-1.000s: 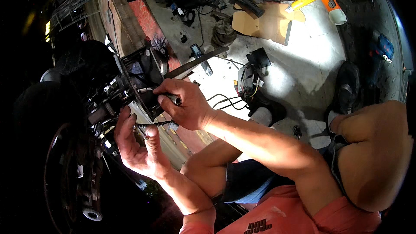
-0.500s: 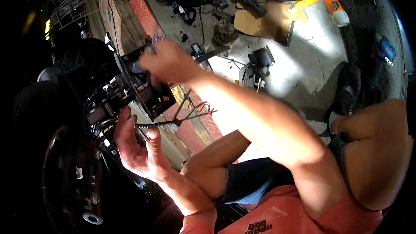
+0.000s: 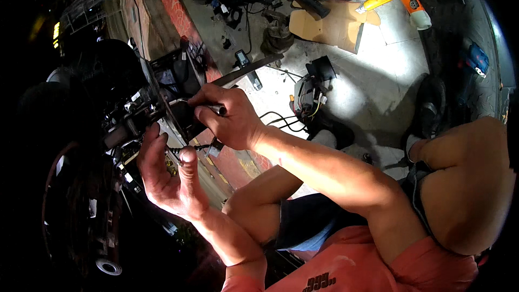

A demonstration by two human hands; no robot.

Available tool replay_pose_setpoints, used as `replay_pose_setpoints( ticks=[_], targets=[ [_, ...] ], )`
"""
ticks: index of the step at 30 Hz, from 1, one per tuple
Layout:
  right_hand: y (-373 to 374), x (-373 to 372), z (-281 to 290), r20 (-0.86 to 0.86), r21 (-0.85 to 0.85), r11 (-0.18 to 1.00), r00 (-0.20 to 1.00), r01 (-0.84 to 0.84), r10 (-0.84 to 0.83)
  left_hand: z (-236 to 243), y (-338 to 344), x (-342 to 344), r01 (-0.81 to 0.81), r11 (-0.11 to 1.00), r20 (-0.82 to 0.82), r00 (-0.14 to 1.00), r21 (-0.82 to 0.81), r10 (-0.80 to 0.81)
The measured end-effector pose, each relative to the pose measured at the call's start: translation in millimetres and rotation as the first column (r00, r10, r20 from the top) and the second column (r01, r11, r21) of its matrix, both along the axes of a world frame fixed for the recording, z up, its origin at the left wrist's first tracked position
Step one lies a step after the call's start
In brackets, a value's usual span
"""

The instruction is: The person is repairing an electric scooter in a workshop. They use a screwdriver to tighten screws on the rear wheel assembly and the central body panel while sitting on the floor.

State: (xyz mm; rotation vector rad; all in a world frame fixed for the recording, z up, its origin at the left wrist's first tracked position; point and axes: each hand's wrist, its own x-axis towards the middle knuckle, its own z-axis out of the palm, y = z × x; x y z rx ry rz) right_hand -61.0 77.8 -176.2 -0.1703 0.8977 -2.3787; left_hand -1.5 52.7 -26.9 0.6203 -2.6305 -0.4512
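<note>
On the left stands a dark motorbike-like vehicle (image 3: 120, 136), its frame and wiring partly lost in shadow. My left hand (image 3: 175, 197) reaches up to it, fingers curled against its parts and thumb at a black wrapped cable (image 3: 201, 147); the exact contact is partly hidden. Just above and to the right, my right hand (image 3: 238, 121) is closed around a slim tool with a round, hollow metal end (image 3: 220, 110), which points out past the thumb. The tool's other end is hidden by the hand and the frame. A flat dark bar (image 3: 246, 71) runs behind my right hand.
A black part with loose wires (image 3: 311, 94) lies on the tiled floor. Farther back are a cardboard piece (image 3: 327, 26), a yellow cutter (image 3: 378, 0), an orange-and-white bottle (image 3: 411, 0) and dark clutter. A blue power tool (image 3: 477, 59) sits far right.
My right hand has moved down and toward me, from the far part of the frame to just above my left hand. The tool's metal end now shows. My left hand has hardly moved.
</note>
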Motion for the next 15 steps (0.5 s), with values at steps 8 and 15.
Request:
replay_pose_setpoints(
  ticks=[8, 15],
  targets=[
    [-31.3, -67.5, -1.5, -0.059, 0.176, 0.979, 0.992, -0.1, 0.112, -2.4, 3.9, -2.1, 0.0, 1.0, -0.038, 0.999, 0.017, 0.001],
    [-51.7, -100.8, -31.1, -0.393, 0.322, 0.946, 0.905, -0.031, 0.164, -1.8, 8.7, -18.8, -0.045, 0.999, -0.047, 0.998, 0.004, 0.045]
  ],
)
